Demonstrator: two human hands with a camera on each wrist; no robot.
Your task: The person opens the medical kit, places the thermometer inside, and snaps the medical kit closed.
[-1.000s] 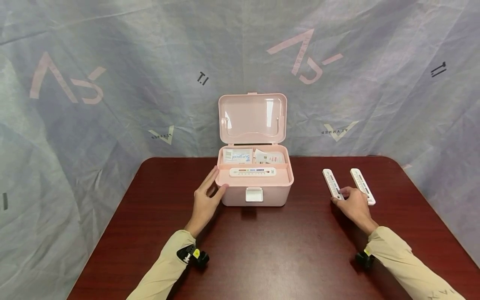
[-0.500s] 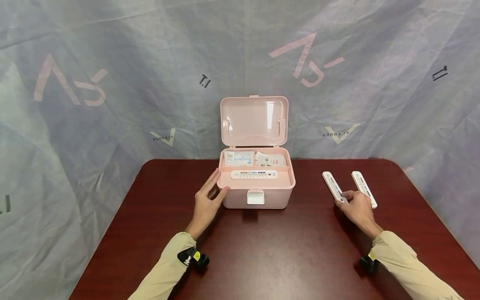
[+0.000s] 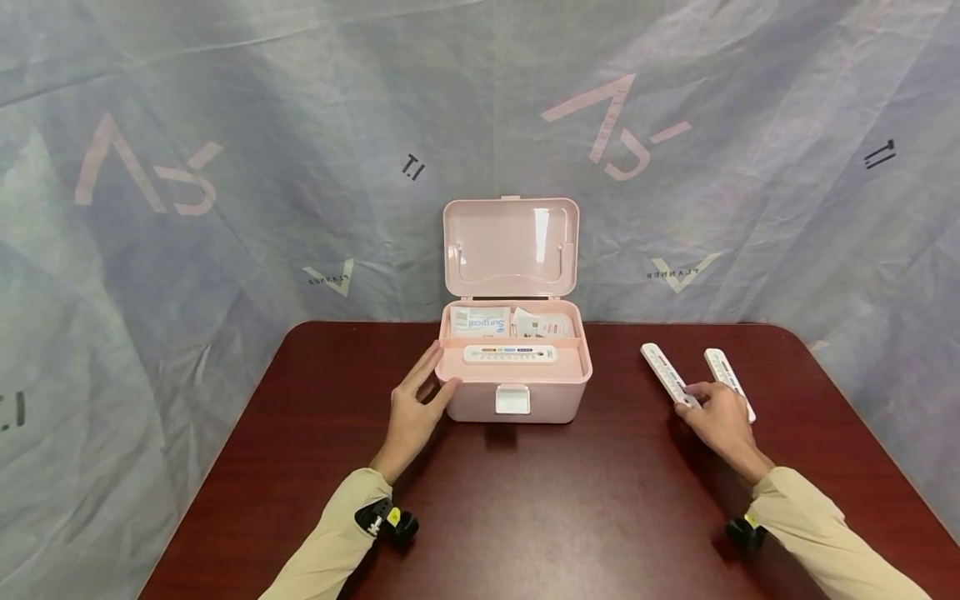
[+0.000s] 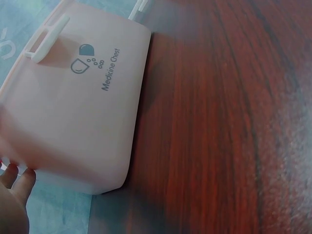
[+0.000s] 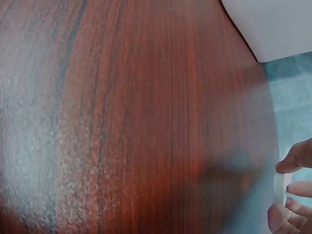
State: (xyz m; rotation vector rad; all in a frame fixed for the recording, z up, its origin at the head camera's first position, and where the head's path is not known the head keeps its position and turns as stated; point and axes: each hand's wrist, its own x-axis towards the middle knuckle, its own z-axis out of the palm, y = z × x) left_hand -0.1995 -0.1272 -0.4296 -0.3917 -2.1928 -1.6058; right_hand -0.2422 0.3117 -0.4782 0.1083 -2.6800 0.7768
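The left hand (image 3: 410, 414), fingers spread, touches the pink box (image 3: 474, 403); to its right, the right hand (image 3: 723, 422) pinches the near end of a white thermometer (image 3: 664, 372). Likely light and stiff, it is best gripped by its 2 edges, farther along.

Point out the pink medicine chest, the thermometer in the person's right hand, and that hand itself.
Pink medicine chest (image 4: 80, 106): left wrist view, on its printed wall.
Gripped thermometer (image 3: 666, 372): head view, on its marked face.
Right hand (image 3: 722, 418): head view, on the back of the hand.
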